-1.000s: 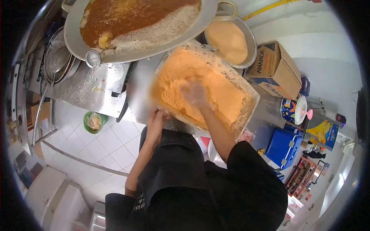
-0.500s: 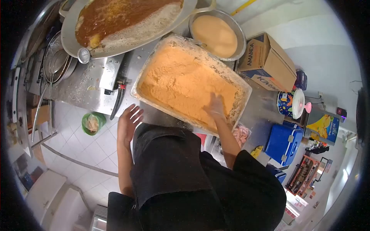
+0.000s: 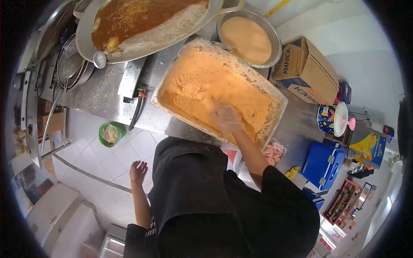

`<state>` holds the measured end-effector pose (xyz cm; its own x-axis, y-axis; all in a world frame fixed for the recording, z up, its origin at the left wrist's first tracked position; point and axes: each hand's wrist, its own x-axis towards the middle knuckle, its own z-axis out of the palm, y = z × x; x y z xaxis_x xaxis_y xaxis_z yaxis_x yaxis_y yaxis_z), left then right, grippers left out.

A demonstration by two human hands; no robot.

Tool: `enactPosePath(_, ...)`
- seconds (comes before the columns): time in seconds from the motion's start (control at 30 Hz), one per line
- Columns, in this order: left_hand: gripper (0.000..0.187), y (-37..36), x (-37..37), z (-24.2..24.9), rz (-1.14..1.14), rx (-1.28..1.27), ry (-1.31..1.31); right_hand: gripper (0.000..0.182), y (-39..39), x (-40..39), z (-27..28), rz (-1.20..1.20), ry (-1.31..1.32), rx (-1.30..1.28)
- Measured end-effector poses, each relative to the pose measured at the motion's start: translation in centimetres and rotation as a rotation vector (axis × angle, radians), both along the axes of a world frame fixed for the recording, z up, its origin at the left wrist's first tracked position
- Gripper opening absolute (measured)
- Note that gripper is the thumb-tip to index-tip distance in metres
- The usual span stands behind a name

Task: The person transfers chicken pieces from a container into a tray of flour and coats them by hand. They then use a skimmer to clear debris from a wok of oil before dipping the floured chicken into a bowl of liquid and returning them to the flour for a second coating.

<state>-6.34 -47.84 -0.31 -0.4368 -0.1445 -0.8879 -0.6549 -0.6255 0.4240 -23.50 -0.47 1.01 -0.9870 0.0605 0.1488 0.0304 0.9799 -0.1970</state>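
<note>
My right hand (image 3: 226,117), dusted with flour, works in a deep rectangular tub (image 3: 284,105) of orange seasoned flour (image 3: 232,77). Its fingers are blurred and partly sunk in the powder, beside a raised flour-covered lump (image 3: 207,101); I cannot tell whether they grip it. My left hand (image 3: 138,173) hangs low beside the black apron (image 3: 189,180), over the tiled floor. Nothing is in it, and its fingers are slightly bent and apart.
Behind the tub stand a wide pan (image 3: 84,43) of bubbling oil and a metal bowl (image 3: 278,45) of pale orange batter. To the right are a cardboard box (image 3: 312,71), a bag of raw meat pieces (image 3: 274,152) and a blue cooler (image 3: 320,165). A green bucket (image 3: 103,138) sits on the floor.
My right hand has swept left through the flour, from the tub's right part toward its middle. My left hand has dropped down, away from the counter edge. The view has shifted slightly.
</note>
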Motion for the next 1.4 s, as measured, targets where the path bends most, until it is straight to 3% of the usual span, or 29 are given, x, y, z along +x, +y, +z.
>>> enactPosePath(0.07, 0.030, -1.0, 1.9, -2.2, 0.062, 0.021, -0.113, 0.038, -0.7, -1.0, 6.0, 0.188, -0.710, -0.094)
enactPosePath(0.1, 0.029, -0.6, 2.8, -1.5, 0.029, -0.007, -0.070, 0.038, -1.1, -1.7, 6.3, 0.191, -0.707, -0.099)
enactPosePath(0.17, 0.035, -0.8, 3.8, -3.1, 0.007, -0.078, -0.195, 0.040, -1.7, -4.3, 6.0, 0.139, -0.268, -0.066)
enactPosePath(0.2, 0.038, -0.4, 4.3, -3.2, -0.035, -0.142, -0.249, 0.040, -2.5, -5.7, 4.2, 0.137, -0.270, -0.065)
enactPosePath(0.23, 0.038, -0.7, 5.3, -3.5, -0.045, -0.141, -0.259, 0.042, -3.8, -6.6, 1.2, 0.188, -0.383, -0.262)
enactPosePath(0.27, 0.040, -1.0, 6.0, -3.9, -0.174, -0.180, -0.281, 0.045, -4.3, -6.7, 0.9, 0.235, -0.490, -0.459)
enactPosePath(0.3, 0.043, -1.4, 6.4, -4.5, -0.309, -0.217, -0.295, 0.045, -3.4, -5.5, 1.1, 0.215, -0.489, -0.456)
enactPosePath(0.37, 0.044, -1.3, 6.0, -4.2, -0.321, -0.262, -0.285, 0.067, -2.2, -2.4, 6.4, 0.483, -0.524, 0.048)
enactPosePath(0.4, 0.045, -1.1, 6.3, -3.8, -0.307, -0.314, -0.283, 0.067, -0.4, -0.4, 6.4, 0.474, -0.529, 0.057)
enactPosePath(0.43, 0.046, -1.5, 7.1, -3.8, -0.283, -0.304, -0.199, 0.073, 2.2, 1.7, 5.7, 0.352, -0.429, 0.101)
enactPosePath(0.47, 0.051, -3.4, 9.0, -6.8, -0.439, -0.364, -0.137, 0.080, 4.3, 3.3, 5.6, 0.235, -0.331, 0.141)
enactPosePath(0.5, 0.055, -2.7, 9.1, -4.9, -0.450, -0.337, -0.077, 0.080, 6.0, 4.1, 6.3, 0.237, -0.336, 0.142)
enactPosePath(0.57, 0.059, -1.6, 8.7, -2.6, -0.495, -0.320, 0.012, 0.092, 8.2, 4.7, 7.7, -0.095, -0.752, -0.006)
enactPosePath(0.67, 0.059, -1.6, 9.8, -3.8, -0.649, -0.418, 0.073, 0.088, 8.2, 5.4, 5.1, -0.172, -0.808, 0.005)
enactPosePath(0.7, 0.059, -1.8, 10.1, -4.5, -0.704, -0.453, 0.106, 0.088, 9.2, 6.2, 1.9, -0.170, -0.807, 0.007)
enactPosePath(0.77, 0.059, -2.3, 10.5, -5.8, -0.815, -0.520, 0.192, 0.075, 12.3, 7.8, -5.3, -0.171, -0.399, -0.061)
enactPosePath(0.8, 0.059, -2.4, 10.7, -6.2, -0.873, -0.555, 0.239, 0.075, 13.3, 7.2, -4.8, -0.164, -0.396, -0.058)
enactPosePath(0.87, 0.059, -2.3, 10.6, -6.4, -0.943, -0.600, 0.311, 0.060, 14.5, 5.7, -2.5, -0.187, -0.495, -0.393)
enactPosePath(0.93, 0.059, -1.5, 9.9, -5.6, -0.770, -0.475, 0.157, 0.057, 13.4, 3.9, 3.1, -0.194, -0.402, -0.446)
enactPosePath(0.97, 0.053, 0.1, 6.9, -4.2, -0.424, -0.308, -0.163, 0.053, 12.9, 3.3, 4.6, -0.210, -0.304, -0.500)
enactPosePath(1.1, 0.050, -0.4, 6.8, -5.8, -0.483, -0.391, -0.225, 0.054, 10.1, 0.2, 0.6, -0.350, -0.348, -0.266)
enactPosePath(1.17, 0.051, -0.2, 7.1, -5.5, -0.452, -0.372, -0.207, 0.055, 6.8, 0.6, -1.8, -0.229, 0.042, 0.271)
enactPosePath(1.2, 0.053, -0.3, 7.2, -5.4, -0.432, -0.349, -0.188, 0.055, 5.9, 1.4, -0.9, -0.227, 0.045, 0.268)
enactPosePath(1.27, 0.054, -0.3, 7.0, -5.4, -0.405, -0.355, -0.178, 0.058, 4.8, 3.2, 1.8, 0.081, -0.242, -0.085)
enactPosePath(1.3, 0.056, -0.2, 7.2, -5.6, -0.372, -0.358, -0.174, 0.058, 5.0, 2.9, 3.3, 0.086, -0.238, -0.082)
enactPosePath(1.37, 0.056, 0.0, 8.3, -6.1, -0.366, -0.366, -0.134, 0.055, 6.4, 3.0, 5.7, 0.197, -0.653, -0.221)
enactPosePath(1.4, 0.055, 0.1, 8.7, -6.0, -0.367, -0.378, -0.091, 0.055, 7.5, 2.2, 5.7, 0.202, -0.656, -0.220)
